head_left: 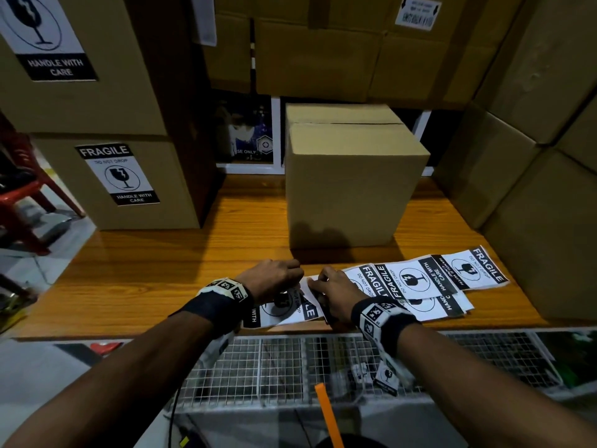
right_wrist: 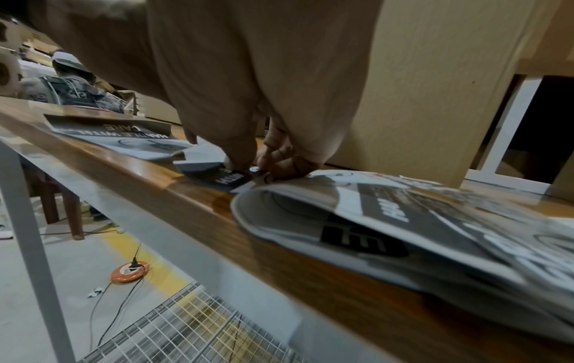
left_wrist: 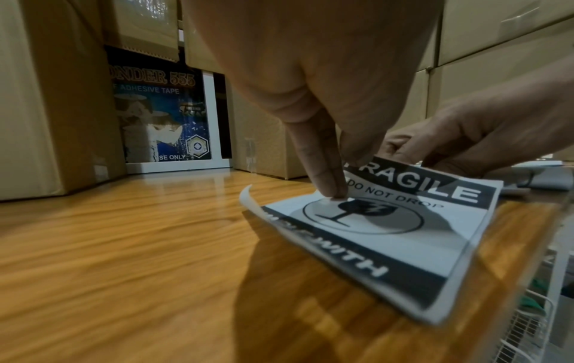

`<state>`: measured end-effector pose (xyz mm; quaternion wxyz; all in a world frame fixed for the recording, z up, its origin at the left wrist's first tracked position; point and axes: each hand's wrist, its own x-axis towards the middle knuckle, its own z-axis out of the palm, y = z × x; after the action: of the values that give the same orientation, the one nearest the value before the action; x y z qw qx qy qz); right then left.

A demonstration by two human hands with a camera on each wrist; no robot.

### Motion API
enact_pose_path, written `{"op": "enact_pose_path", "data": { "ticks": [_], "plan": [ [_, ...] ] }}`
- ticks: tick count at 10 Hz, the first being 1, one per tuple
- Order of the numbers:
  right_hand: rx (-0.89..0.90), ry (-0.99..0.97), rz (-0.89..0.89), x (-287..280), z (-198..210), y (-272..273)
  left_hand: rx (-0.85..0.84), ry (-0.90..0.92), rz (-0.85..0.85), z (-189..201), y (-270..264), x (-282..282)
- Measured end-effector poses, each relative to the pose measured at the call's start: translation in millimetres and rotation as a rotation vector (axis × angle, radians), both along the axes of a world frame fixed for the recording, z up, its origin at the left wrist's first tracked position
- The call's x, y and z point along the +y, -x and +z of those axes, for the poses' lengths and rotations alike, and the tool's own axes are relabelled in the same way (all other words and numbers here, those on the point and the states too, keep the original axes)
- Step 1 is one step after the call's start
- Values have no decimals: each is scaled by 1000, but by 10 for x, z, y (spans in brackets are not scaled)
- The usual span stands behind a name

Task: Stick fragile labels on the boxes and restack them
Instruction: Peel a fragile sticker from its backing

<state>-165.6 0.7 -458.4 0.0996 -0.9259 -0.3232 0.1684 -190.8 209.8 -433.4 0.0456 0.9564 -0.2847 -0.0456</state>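
Observation:
A black-and-white fragile label (head_left: 284,310) lies at the near edge of the wooden table (head_left: 161,270). My left hand (head_left: 298,273) pinches its far left corner, one fingertip pressed on the print (left_wrist: 329,181). My right hand (head_left: 315,282) pinches the same label's far edge beside it (right_wrist: 248,168). The label's left edge curls up off the wood (left_wrist: 248,196). A plain unlabelled cardboard box (head_left: 349,182) stands just behind the hands. Two stacked boxes with fragile labels (head_left: 122,179) stand at the left.
Several loose fragile labels (head_left: 436,279) are fanned out on the table right of my hands. Cardboard boxes (head_left: 533,156) wall in the right side and the back. A wire basket (head_left: 290,367) sits below the table's front edge. A red plastic chair (head_left: 26,195) stands at far left.

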Motion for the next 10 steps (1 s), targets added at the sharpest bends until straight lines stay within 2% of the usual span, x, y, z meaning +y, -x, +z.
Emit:
{"op": "enact_pose_path", "data": {
  "ticks": [2, 4, 5, 6, 8, 9, 10],
  "plan": [
    [-95, -18, -9, 16, -65, 38, 15, 64, 3, 91, 57, 31],
    [-86, -13, 4, 7, -30, 32, -43, 96, 22, 7, 68, 97],
    [-43, -48, -27, 19, -16, 25, -63, 118, -20, 0, 95, 184],
    [11, -120, -59, 21, -16, 30, 6, 301, 6, 38, 166, 234],
    [-1, -155, -46, -20, -34, 48, 314, 718, 351, 62, 192, 180],
    [-13, -130, -51, -9, -39, 64, 476, 1099, 572, 131, 197, 137],
    [-26, -123, -69, 18, -43, 70, 295, 1025, 528, 264, 146, 156]
  ]
}}
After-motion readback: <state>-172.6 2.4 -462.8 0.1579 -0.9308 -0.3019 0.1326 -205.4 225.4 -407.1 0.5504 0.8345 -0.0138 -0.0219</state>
